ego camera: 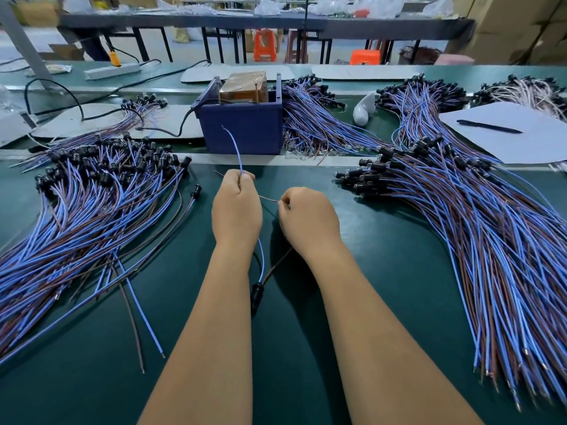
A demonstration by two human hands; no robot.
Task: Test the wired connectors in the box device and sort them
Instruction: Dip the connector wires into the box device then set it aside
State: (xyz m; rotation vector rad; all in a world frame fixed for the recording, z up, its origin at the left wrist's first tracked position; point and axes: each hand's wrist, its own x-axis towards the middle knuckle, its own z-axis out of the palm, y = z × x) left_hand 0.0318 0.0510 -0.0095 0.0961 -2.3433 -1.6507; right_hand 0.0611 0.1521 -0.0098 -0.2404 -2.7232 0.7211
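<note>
While both forearms reach over the green table, I see my left hand pinching a blue wire whose bare end rises toward the blue box device without touching it. My right hand pinches a brown wire. Both wires run down to one black connector lying between my wrists. Heaps of wired connectors lie left and right.
</note>
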